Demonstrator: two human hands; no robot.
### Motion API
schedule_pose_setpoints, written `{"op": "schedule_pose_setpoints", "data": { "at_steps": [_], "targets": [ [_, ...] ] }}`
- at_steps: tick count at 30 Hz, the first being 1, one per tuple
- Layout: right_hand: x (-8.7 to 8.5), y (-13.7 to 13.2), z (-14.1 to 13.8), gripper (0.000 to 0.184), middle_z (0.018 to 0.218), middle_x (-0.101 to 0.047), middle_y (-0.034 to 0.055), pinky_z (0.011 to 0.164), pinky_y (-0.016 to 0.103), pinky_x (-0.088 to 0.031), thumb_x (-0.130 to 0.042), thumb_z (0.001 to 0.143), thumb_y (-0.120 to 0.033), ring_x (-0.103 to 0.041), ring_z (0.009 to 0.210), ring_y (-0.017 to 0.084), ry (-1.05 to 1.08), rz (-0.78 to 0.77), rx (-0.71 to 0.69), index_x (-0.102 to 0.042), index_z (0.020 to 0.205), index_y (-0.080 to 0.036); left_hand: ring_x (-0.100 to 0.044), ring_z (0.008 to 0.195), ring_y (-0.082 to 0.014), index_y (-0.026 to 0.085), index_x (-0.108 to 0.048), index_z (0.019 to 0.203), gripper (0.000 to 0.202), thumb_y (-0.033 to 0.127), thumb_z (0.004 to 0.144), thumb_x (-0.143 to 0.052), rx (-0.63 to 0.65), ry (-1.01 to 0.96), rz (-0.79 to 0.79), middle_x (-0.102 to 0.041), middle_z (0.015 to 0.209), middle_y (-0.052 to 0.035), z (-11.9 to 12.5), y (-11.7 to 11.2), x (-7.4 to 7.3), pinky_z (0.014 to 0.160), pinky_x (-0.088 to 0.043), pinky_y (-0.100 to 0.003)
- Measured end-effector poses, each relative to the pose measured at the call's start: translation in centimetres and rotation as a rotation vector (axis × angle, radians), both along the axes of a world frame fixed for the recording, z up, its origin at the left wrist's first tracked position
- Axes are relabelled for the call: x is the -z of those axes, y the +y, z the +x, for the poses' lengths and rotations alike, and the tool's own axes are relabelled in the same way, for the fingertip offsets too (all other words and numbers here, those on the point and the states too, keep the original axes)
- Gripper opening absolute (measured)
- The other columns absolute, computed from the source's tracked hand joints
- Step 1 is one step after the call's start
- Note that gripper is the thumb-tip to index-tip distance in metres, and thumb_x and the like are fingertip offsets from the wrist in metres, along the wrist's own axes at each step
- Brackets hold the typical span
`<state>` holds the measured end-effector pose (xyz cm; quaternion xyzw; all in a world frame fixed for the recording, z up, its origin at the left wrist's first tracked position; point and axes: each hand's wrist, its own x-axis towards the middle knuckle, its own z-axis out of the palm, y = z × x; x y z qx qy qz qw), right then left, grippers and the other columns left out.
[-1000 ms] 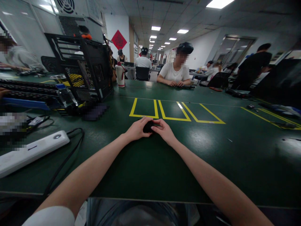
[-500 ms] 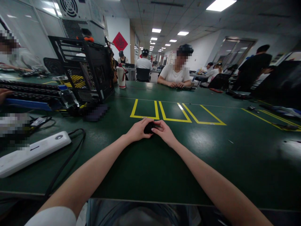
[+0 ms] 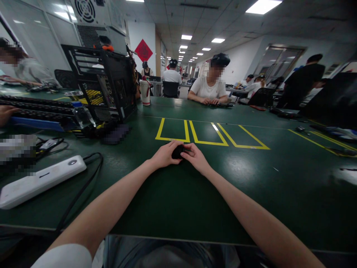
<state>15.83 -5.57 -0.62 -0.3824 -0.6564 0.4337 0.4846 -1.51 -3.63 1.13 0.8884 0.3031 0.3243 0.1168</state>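
Note:
Both my hands meet over the green tabletop (image 3: 181, 201), around a small black rounded object (image 3: 177, 152) whose exact kind I cannot make out. My left hand (image 3: 166, 153) curves about its left side, fingers over the far edge and thumb on the near edge. From the right, my right hand (image 3: 195, 156) pinches it with thumb and fingertips. Much of the object is hidden by the fingers. Just beyond the hands, yellow tape (image 3: 174, 140) marks open-sided boxes on the table.
At left lie a white power strip (image 3: 44, 181) with a black cable (image 3: 80, 193), a water bottle (image 3: 83, 114) and a black computer case (image 3: 111, 83). A white cup (image 3: 145, 92) stands farther back. Across the table sits a person in a white shirt (image 3: 209, 87).
My hands keep the same hold on the black object. The whole view has shifted very slightly; nothing else has clearly moved.

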Motion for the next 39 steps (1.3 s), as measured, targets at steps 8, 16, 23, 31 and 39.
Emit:
{"op": "schedule_pose_setpoints", "data": {
  "at_steps": [8, 16, 23, 31, 39],
  "targets": [
    [-0.09, 0.17, -0.02, 0.036, 0.113, -0.053, 0.0041, 0.096, 0.04, -0.038, -0.057, 0.073, -0.025, -0.052, 0.105, 0.018, -0.045, -0.047, 0.031, -0.049, 0.108, -0.022, -0.049, 0.105, -0.0218, 0.024, -0.037, 0.117, 0.059, 0.024, 0.064, -0.064, 0.004, -0.013, -0.023, -0.048, 0.116, -0.005, -0.09, -0.11, -0.19, 0.088, -0.042, -0.038],
    [-0.38, -0.23, -0.19, 0.026, 0.101, -0.057, 0.0019, 0.089, 0.036, -0.044, -0.059, 0.071, -0.026, -0.056, 0.097, 0.016, 0.036, -0.032, -0.01, -0.052, 0.096, -0.021, -0.049, 0.105, -0.0222, 0.024, -0.038, 0.116, 0.059, 0.025, 0.063, -0.065, -0.006, -0.021, -0.025, -0.049, 0.115, -0.0048, -0.07, -0.28, -0.23, 0.088, -0.042, -0.039],
    [-0.46, 0.0, -0.36, 0.035, 0.109, -0.055, 0.0049, 0.094, 0.038, -0.04, -0.057, 0.072, -0.025, -0.054, 0.102, 0.017, -0.013, -0.063, 0.05, -0.05, 0.106, -0.02, -0.05, 0.104, -0.0221, 0.024, -0.037, 0.116, 0.059, 0.026, 0.064, -0.064, -0.022, -0.018, -0.027, -0.049, 0.115, -0.0047, -0.08, -0.39, -0.25, 0.088, -0.042, -0.038],
    [0.1, -0.2, -0.33, 0.027, 0.102, -0.056, 0.0016, 0.092, 0.035, -0.042, -0.06, 0.07, -0.025, -0.054, 0.101, 0.016, 0.039, 0.012, -0.006, -0.051, 0.095, -0.021, -0.049, 0.106, -0.0225, 0.023, -0.038, 0.116, 0.059, 0.024, 0.063, -0.064, -0.014, -0.025, -0.003, -0.049, 0.115, -0.0054, -0.09, -0.37, -0.15, 0.088, -0.042, -0.038],
    [0.12, 0.26, -0.22, 0.035, 0.108, -0.056, 0.0036, 0.093, 0.04, -0.04, -0.058, 0.072, -0.028, -0.053, 0.101, 0.018, 0.006, -0.029, 0.045, -0.051, 0.105, -0.023, -0.05, 0.103, -0.0222, 0.023, -0.038, 0.116, 0.058, 0.026, 0.064, -0.064, -0.009, -0.019, -0.008, -0.049, 0.114, -0.0058, -0.18, -0.29, -0.14, 0.085, -0.043, -0.038]
  ]
}}
